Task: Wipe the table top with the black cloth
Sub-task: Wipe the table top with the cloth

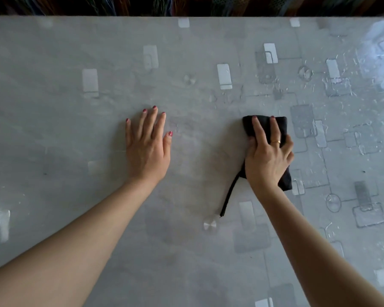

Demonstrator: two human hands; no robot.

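Observation:
A grey table top (186,63) with pale rectangle patterns fills the view. A folded black cloth (282,127) lies flat on it, right of centre, with a thin black strip trailing toward me. My right hand (267,158) presses down on the cloth, fingers stretched over it and gripping it; a ring sits on one finger. My left hand (148,147) rests palm down on the bare table to the left of the cloth, fingers spread, holding nothing.
The table's far edge (186,17) runs across the top, with dark patterned fabric (186,5) behind it. The right part of the surface (341,96) glistens with wet streaks and droplets. Bright glare shows at the far right.

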